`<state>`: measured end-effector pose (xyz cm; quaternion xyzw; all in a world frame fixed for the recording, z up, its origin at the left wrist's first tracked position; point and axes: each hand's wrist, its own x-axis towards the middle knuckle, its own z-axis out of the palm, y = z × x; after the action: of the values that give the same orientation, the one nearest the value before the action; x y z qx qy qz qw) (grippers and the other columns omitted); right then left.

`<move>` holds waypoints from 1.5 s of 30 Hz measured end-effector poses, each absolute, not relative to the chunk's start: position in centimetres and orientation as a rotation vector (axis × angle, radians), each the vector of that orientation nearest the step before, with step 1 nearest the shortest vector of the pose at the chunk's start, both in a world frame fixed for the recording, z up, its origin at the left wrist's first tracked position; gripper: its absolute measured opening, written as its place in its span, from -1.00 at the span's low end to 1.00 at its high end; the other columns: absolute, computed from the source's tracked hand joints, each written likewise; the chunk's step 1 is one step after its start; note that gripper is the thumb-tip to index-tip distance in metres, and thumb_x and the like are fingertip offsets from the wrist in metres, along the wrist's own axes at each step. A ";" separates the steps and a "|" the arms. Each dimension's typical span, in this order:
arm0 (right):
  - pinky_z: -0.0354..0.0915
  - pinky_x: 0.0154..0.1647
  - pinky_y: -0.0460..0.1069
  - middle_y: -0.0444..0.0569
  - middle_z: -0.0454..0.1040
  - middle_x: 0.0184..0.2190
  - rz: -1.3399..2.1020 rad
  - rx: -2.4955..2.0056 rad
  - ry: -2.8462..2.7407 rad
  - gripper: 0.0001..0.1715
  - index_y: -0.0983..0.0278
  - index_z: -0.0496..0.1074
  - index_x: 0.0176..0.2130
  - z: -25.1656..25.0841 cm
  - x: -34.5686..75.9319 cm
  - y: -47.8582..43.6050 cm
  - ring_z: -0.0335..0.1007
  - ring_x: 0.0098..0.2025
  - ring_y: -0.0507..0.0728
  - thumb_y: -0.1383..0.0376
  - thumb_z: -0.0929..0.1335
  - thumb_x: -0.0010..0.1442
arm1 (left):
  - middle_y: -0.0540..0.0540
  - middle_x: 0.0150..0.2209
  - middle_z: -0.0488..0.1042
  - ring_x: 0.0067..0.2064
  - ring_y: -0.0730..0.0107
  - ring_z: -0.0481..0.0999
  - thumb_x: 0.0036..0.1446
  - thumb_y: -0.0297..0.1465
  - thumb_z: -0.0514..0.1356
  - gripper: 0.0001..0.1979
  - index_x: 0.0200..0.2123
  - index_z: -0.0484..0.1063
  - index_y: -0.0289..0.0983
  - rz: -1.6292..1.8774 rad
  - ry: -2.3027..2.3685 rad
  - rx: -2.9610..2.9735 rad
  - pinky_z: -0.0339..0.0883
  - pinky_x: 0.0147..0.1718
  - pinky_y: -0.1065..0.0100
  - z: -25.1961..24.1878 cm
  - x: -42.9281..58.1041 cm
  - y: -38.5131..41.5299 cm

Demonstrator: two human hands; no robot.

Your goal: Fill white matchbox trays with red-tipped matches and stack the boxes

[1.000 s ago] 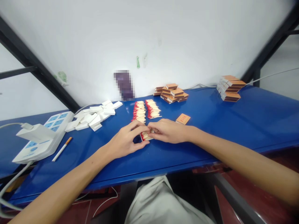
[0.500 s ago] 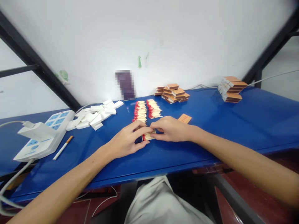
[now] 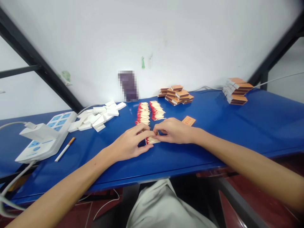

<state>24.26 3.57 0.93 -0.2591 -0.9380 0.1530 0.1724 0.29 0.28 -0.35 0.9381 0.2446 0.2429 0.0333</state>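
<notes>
My left hand [image 3: 128, 144] and my right hand [image 3: 173, 130] meet at the middle of the blue table [image 3: 213, 133]. Both pinch a small bundle of red-tipped matches [image 3: 152, 140] that rests on the tabletop between their fingertips. Just behind the hands lie two rows of loose matches [image 3: 149, 111] with red heads. A single orange matchbox sleeve [image 3: 188, 120] lies flat beside my right wrist.
A heap of white inner trays [image 3: 97, 117] lies at the left, next to a white power strip [image 3: 45, 136] and a cigarette [image 3: 64, 149]. Orange matchboxes are stacked at the back centre [image 3: 177, 94] and back right [image 3: 236, 90]. A white wall stands behind.
The hands have kept their pinch on the match bundle and shifted slightly to the right. Nothing else on the table has moved.
</notes>
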 end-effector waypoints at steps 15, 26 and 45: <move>0.03 -0.42 -0.11 -0.24 0.33 -0.58 0.489 -0.672 -2.684 -0.83 0.27 0.52 -0.32 1.1 24.1 3.2 0.14 -0.56 -0.06 0.23 0.39 0.27 | -0.15 -0.09 0.40 -0.09 0.34 0.47 0.29 -0.40 0.19 -0.88 -0.11 0.39 -0.26 0.706 0.730 2.837 0.42 -0.09 0.31 0.0 0.5 0.2; 0.02 -0.42 -0.11 -0.22 0.38 -0.56 0.447 -0.720 -2.672 -0.86 0.26 0.53 -0.31 1.0 24.1 3.3 0.18 -0.54 -0.05 0.26 0.38 0.25 | -0.13 -0.08 0.42 -0.09 0.34 0.48 0.28 -0.38 0.21 -0.88 -0.14 0.35 -0.25 0.684 0.759 2.810 0.42 -0.09 0.32 -0.2 0.4 0.1; 0.07 -0.33 -0.04 -0.03 0.58 -0.21 0.133 -1.377 -2.579 -0.71 0.18 0.49 -0.05 1.3 25.1 5.2 0.44 -0.22 0.15 0.22 0.28 0.27 | -0.18 -0.11 0.51 -0.13 0.31 0.54 0.36 -0.30 0.11 -0.75 0.02 0.40 -0.28 0.593 0.793 2.847 0.45 -0.10 0.30 0.2 0.4 0.1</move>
<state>25.07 5.19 1.27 -0.4679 -0.8761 0.0451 0.1072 0.42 0.09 0.16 0.9426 0.2624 0.1963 0.0636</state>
